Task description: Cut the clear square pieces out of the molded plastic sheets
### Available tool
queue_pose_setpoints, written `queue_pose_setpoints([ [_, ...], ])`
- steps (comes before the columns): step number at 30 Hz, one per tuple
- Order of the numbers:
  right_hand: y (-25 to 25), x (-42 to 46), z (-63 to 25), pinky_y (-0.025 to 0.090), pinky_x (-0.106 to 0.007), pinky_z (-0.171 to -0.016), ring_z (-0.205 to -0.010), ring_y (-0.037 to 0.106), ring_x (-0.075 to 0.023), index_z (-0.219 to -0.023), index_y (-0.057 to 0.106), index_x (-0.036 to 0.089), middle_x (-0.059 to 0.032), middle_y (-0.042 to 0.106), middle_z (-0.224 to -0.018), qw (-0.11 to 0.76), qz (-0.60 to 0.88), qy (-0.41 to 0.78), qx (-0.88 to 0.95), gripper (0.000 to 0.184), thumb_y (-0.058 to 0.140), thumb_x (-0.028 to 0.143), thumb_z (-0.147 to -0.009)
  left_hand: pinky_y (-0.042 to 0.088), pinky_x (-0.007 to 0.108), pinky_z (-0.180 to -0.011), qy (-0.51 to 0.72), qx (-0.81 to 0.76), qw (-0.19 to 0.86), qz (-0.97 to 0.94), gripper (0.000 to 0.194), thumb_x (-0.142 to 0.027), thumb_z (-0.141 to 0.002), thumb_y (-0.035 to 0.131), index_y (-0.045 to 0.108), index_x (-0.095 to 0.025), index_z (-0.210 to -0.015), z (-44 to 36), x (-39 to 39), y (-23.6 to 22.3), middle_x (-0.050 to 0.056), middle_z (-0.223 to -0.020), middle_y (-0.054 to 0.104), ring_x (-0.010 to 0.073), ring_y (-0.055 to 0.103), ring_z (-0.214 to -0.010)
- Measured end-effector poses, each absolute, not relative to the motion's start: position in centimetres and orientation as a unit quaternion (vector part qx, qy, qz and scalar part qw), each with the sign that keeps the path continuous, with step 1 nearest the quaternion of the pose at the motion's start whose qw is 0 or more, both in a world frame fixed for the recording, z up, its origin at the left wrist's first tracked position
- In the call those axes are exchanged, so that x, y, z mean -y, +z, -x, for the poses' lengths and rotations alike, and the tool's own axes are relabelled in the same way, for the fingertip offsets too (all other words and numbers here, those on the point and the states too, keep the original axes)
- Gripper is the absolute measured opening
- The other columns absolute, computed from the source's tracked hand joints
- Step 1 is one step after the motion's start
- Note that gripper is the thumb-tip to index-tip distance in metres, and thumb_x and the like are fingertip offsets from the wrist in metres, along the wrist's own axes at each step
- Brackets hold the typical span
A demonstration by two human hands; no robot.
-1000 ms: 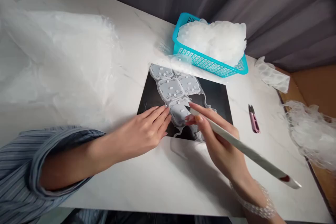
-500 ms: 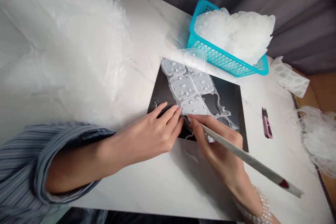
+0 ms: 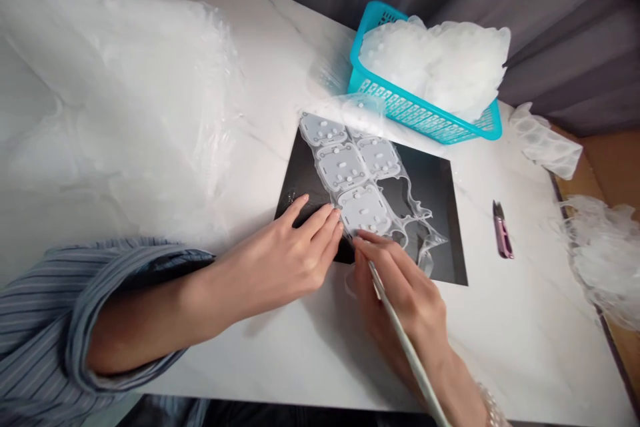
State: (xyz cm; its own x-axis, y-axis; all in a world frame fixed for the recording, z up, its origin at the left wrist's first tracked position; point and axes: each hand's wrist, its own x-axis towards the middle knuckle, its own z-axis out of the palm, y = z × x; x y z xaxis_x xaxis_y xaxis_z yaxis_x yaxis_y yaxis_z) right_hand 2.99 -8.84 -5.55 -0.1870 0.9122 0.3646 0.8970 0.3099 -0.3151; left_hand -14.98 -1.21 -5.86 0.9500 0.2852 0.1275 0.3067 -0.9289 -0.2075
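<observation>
My left hand (image 3: 305, 247) lies with fingers stretched out over the black mat (image 3: 435, 213), fingertips at the left edge of a translucent moulded sheet (image 3: 343, 165). The sheet holds rounded-square pads with small raised nubs, joined by thin, clear surplus material. My right hand (image 3: 405, 300) grips a long, slim, pale tool (image 3: 407, 347) like a pen. Its tip is hidden by my fingers near the lower edge of the nearest pad (image 3: 364, 210). On the right side of the sheet, thin web (image 3: 413, 213) surrounds openings with no pad in them.
A turquoise basket (image 3: 425, 117) heaped with translucent pieces (image 3: 440, 67) stands behind the mat. Pink thread snips (image 3: 503, 230) lie to the right. Clear scraps (image 3: 605, 253) hang around the table's right edge by a cardboard box (image 3: 613, 160). A large plastic bag (image 3: 125, 113) covers the left.
My right hand has turned and shifted slightly down, and the tool's rear end has swung toward me. My left hand stays at the sheet's edge. The whole view has shifted a little.
</observation>
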Motion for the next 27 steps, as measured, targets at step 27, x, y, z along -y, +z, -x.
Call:
queue_pose_setpoints([
  [27, -7.5, 7.4, -2.9, 0.058, -0.044, -0.095, -0.120, 0.061, -0.0325, -0.111, 0.062, 0.000, -0.0264, 0.067, -0.118, 0.192, 0.525, -0.117, 0.821, 0.030, 0.037, 0.004, -0.096, 0.031, 0.048, -0.116, -0.113, 0.190, 0.050, 0.974, 0.040, -0.027, -0.097, 0.044, 0.058, -0.009, -0.130, 15.2, 0.5, -8.4, 0.018, -0.147, 0.049, 0.0309, 0.041, -0.139],
])
